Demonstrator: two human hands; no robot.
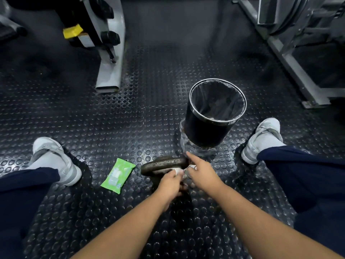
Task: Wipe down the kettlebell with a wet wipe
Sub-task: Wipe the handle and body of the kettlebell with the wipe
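Note:
A dark, worn kettlebell (164,164) stands on the studded rubber floor between my feet, its handle pointing up and away. My left hand (170,182) presses a white wet wipe (177,170) against the kettlebell just under the handle. My right hand (200,170) rests on the handle's right end, index finger stretched out, a ring on one finger. Most of the kettlebell's body is hidden under my hands. A green pack of wet wipes (118,175) lies flat on the floor left of the kettlebell.
A black bin (194,128) with a clear liner stands just beyond the kettlebell to the right. My grey shoes (56,159) (261,139) sit wide apart on either side. Grey machine frames (112,58) (291,58) stand at the back left and back right.

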